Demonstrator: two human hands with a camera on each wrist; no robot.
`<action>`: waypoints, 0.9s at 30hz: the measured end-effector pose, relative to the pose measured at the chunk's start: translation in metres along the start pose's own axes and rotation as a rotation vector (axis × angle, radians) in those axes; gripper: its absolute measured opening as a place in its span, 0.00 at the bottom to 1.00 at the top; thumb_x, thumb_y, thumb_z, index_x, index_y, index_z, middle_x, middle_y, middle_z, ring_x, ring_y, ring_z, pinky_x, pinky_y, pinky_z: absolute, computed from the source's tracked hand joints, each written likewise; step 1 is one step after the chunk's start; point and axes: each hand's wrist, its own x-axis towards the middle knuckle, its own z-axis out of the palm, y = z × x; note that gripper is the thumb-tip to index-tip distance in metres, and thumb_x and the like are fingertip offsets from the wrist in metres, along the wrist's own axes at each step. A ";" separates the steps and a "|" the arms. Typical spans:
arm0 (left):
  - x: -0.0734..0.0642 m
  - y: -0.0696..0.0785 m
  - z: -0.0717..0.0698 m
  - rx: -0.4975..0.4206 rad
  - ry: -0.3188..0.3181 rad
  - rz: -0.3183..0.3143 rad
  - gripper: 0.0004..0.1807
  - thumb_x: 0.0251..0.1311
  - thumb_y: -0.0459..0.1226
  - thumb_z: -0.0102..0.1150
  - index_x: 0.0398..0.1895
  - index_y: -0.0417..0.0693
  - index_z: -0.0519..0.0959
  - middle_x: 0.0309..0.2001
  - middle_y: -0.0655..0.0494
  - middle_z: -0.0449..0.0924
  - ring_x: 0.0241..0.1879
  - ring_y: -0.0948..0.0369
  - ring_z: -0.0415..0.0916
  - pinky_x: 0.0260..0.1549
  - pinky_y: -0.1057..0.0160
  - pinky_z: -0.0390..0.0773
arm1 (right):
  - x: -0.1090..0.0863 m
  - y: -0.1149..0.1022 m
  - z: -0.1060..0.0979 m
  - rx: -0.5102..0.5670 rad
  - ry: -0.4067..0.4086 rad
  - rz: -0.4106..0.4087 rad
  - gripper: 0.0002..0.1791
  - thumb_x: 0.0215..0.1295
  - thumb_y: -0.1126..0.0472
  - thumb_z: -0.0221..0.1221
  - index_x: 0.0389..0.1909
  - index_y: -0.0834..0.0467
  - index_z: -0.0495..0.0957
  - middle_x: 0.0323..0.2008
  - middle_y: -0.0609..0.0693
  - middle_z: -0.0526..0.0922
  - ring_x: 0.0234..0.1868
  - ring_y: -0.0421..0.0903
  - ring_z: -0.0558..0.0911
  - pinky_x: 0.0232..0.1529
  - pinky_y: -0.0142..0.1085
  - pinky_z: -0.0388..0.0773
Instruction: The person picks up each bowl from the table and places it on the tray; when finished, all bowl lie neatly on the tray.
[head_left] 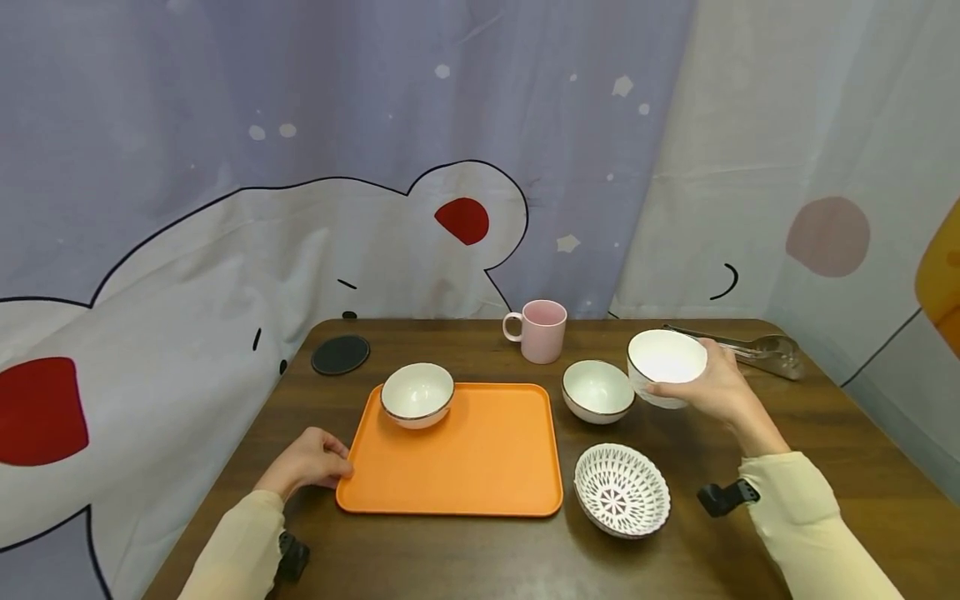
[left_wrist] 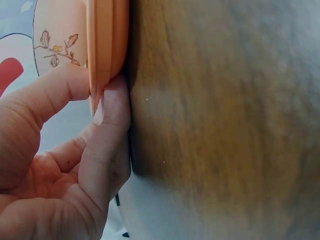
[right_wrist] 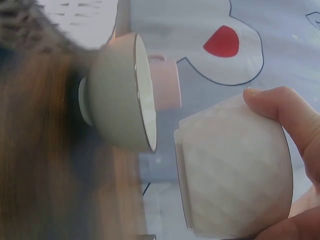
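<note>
At the left, my left hand (head_left: 311, 460) pinches the edge of an orange tray (head_left: 480, 475); in the left wrist view its thumb and fingers close on the tray rim (left_wrist: 107, 45). A white bowl with a dark rim (head_left: 417, 393) sits in the tray's back left corner. My right hand (head_left: 718, 387) grips another white bowl (head_left: 667, 367) by its side, raised above the table. The right wrist view shows this bowl's textured wall (right_wrist: 235, 170). Just left of it stands a pale greenish bowl (head_left: 597, 392), apart from the tray.
A patterned bowl (head_left: 622, 490) stands right of the tray, near its front corner. Behind are a pink mug (head_left: 542, 332), a dark round coaster (head_left: 341, 355) and metal utensils (head_left: 772, 354) at the back right. A printed curtain (head_left: 375, 125) hangs behind the table.
</note>
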 end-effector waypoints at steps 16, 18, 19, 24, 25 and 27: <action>0.001 -0.002 -0.001 -0.010 -0.008 0.010 0.13 0.47 0.26 0.66 0.37 0.27 0.77 0.33 0.45 0.80 0.28 0.58 0.81 0.32 0.58 0.86 | -0.003 -0.028 0.030 0.111 -0.040 -0.003 0.66 0.43 0.51 0.76 0.74 0.69 0.42 0.64 0.73 0.53 0.60 0.68 0.65 0.57 0.52 0.70; 0.001 -0.002 -0.001 -0.009 -0.009 0.010 0.14 0.48 0.26 0.66 0.38 0.27 0.77 0.33 0.44 0.80 0.28 0.58 0.82 0.33 0.58 0.86 | -0.004 -0.031 0.032 0.118 -0.045 -0.005 0.66 0.43 0.51 0.76 0.74 0.69 0.42 0.64 0.72 0.54 0.60 0.67 0.65 0.58 0.52 0.69; 0.001 -0.002 -0.001 -0.010 -0.010 0.011 0.14 0.48 0.26 0.66 0.38 0.27 0.77 0.33 0.44 0.80 0.28 0.58 0.82 0.33 0.58 0.86 | -0.004 -0.033 0.033 0.122 -0.048 -0.006 0.66 0.43 0.52 0.76 0.74 0.69 0.42 0.65 0.72 0.53 0.60 0.67 0.65 0.58 0.53 0.69; 0.001 -0.001 -0.002 -0.008 -0.014 0.010 0.14 0.48 0.27 0.66 0.39 0.27 0.77 0.33 0.44 0.80 0.28 0.58 0.82 0.33 0.58 0.86 | -0.005 -0.041 0.039 0.135 -0.064 -0.018 0.64 0.43 0.52 0.77 0.73 0.69 0.45 0.65 0.71 0.54 0.61 0.67 0.65 0.58 0.54 0.70; 0.001 -0.001 -0.002 -0.008 -0.014 0.008 0.14 0.49 0.27 0.66 0.39 0.27 0.77 0.33 0.44 0.80 0.28 0.58 0.82 0.33 0.58 0.86 | -0.005 -0.043 0.040 0.136 -0.066 -0.021 0.64 0.43 0.52 0.77 0.73 0.69 0.46 0.65 0.71 0.54 0.61 0.67 0.65 0.58 0.53 0.70; 0.001 -0.001 -0.002 -0.005 -0.016 0.008 0.14 0.49 0.27 0.66 0.39 0.27 0.77 0.34 0.44 0.80 0.28 0.58 0.82 0.33 0.58 0.86 | -0.005 -0.046 0.043 0.141 -0.068 -0.024 0.63 0.42 0.52 0.77 0.73 0.69 0.47 0.65 0.71 0.54 0.61 0.66 0.65 0.59 0.53 0.69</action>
